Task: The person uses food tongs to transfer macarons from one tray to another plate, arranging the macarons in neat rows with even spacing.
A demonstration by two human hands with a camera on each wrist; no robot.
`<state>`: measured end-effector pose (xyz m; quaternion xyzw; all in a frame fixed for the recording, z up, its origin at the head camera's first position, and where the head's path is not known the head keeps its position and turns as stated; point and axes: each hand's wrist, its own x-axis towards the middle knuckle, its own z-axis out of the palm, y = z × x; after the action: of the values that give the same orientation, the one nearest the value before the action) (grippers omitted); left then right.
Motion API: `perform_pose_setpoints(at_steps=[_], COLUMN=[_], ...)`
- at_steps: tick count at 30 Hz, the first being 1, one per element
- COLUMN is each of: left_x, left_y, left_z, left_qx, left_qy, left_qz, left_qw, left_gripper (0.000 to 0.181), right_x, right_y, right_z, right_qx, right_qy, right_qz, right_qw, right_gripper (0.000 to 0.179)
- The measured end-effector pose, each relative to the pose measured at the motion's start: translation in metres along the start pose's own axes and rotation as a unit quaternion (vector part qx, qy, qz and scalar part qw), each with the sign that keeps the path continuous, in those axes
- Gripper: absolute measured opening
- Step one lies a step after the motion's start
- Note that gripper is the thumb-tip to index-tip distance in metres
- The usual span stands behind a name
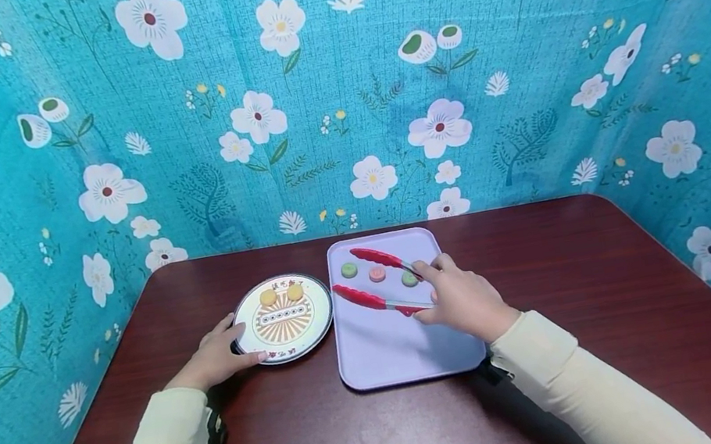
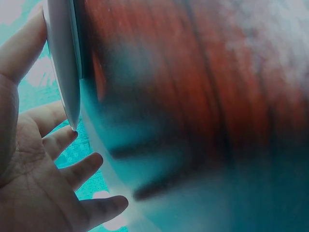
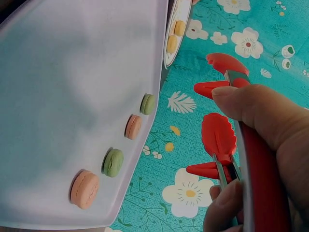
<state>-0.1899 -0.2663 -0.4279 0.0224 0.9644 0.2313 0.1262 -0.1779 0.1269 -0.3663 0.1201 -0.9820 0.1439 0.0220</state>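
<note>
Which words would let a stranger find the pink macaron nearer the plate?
On the dark table, find the lilac tray beside the white plate. Four macarons line the tray's far part. Choose the pink one between two green ones; the other pink ends the row.

Red-tipped tongs (image 1: 360,296), with scalloped heads on metal arms, are held over the tray in the right hand (image 1: 464,294), their arms spread apart. The pale lilac rectangular tray (image 1: 394,358) lies flat, bearing a row of macarons across its far half: green (image 1: 349,270), pink (image 1: 376,274), green (image 1: 410,277), then another pink one (image 3: 85,189) that shows in the right wrist view. Just left of it sits a round white plate (image 1: 320,315) with a brownish sunburst print, its rim touched by the left hand (image 1: 216,355). Two yellow macarons (image 1: 295,291) lie side by side near its far edge.
</note>
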Motion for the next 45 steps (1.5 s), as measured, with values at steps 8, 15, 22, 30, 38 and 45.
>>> perform_pose_setpoints(at_steps=[8,15,22,30,38,45], left_x=[0.002,0.001,0.001,0.003,0.004,0.002], left_y=[-0.001,0.000,0.002,0.000,-0.002,-0.002], left_z=[0.000,-0.001,-0.001,-0.001,0.001,0.001], left_qx=[-0.002,0.000,0.002,0.002,-0.005,-0.007], left_qy=[0.002,0.000,-0.003,-0.003,-0.008,-0.009], left_qz=[0.006,0.004,0.002,-0.006,-0.012,-0.010], left_qw=[1.0000,1.0000,1.0000,1.0000,0.9999,0.9999], left_gripper=[0.098,0.099,0.098,0.101,0.102,0.101], right_x=[-0.005,-0.007,-0.011,-0.015,-0.019,-0.021], right_y=[0.007,0.014,0.019,0.027,0.029,0.033], right_z=[-0.001,0.001,0.001,0.002,0.002,0.002], right_qx=[0.001,-0.001,0.004,0.005,0.012,0.012], right_qy=[-0.004,-0.001,0.001,0.003,0.000,0.004], right_qz=[0.003,0.007,0.009,0.014,0.015,0.024], right_qw=[1.0000,1.0000,0.9999,0.9999,0.9998,0.9996], right_gripper=[0.083,0.083,0.084,0.084,0.086,0.089])
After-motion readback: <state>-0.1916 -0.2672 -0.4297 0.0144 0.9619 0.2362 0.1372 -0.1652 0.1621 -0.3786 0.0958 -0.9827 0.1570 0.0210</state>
